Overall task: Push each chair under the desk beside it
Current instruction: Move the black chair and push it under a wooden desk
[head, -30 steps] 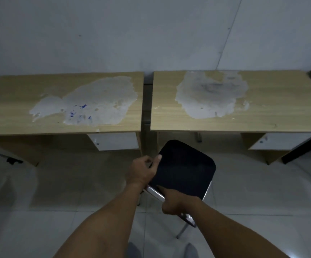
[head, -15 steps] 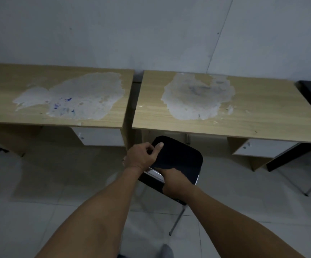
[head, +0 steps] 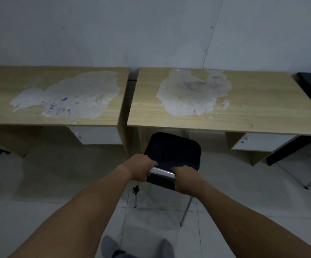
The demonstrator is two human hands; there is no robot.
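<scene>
Evidently both hands are gripping the chrome bar (head: 161,173) at the rear of the chair (head: 171,155); the left hand (head: 140,167) is wrapping its fingers over the bar's left end, and the right hand (head: 185,180) is closing over the right end, knuckles toward the camera; both are holding the bar firmly rather than resting open on it.

To do this push well, I judge that the person should be driving evenly with both arms so the chair is travelling straight, not swinging; the seat is sitting nearer the left side panel of the right desk (head: 225,112) than its drawer unit (head: 261,144), so the left front corner is the one to be watching; a slight steer to the right should be keeping the legs clear of that panel. Keeping the bar level and the feet sliding on the tiled floor (head: 39,183), not tipping, should be preventing a snag on a tile joint.

The chair is standing on the floor at the front edge of the right desk, its front edge just reaching under that edge, most of the seat lying outside; the step looks begun but not finished. The seat is black, square with rounded corners, and looks padded; thin chrome legs (head: 185,211) are splaying down behind it; something small and dark is hanging at the left rear leg, too small to identify. The left desk (head: 57,108) is showing no chair beneath it.
</scene>
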